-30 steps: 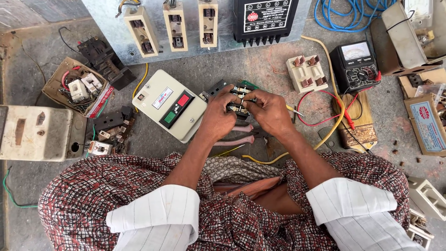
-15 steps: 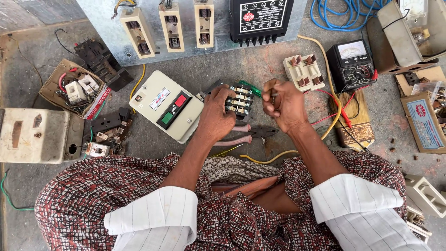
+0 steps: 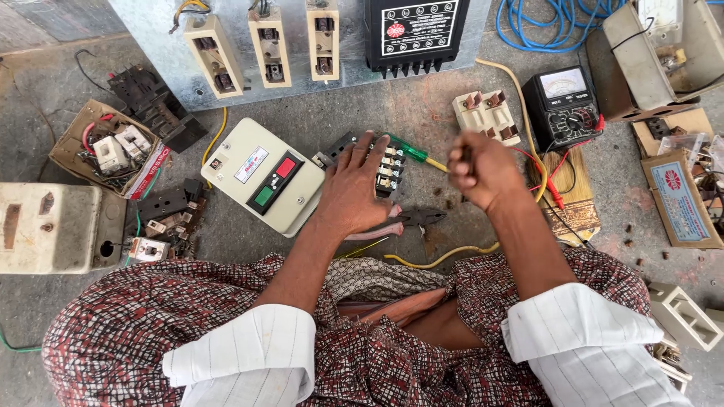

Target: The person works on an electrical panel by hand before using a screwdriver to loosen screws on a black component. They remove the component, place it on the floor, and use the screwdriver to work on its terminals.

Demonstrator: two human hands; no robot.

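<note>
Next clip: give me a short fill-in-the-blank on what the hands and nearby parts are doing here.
1. The left hand lies flat on the black ____, pressing it to the floor.
2. The right hand is closed in a ____, raised off the floor.
3. The cream box beside the left hand has a red button and a ____ one.
4. The pliers lie on the ____.

Missing words: contactor; fist; green; floor
</note>
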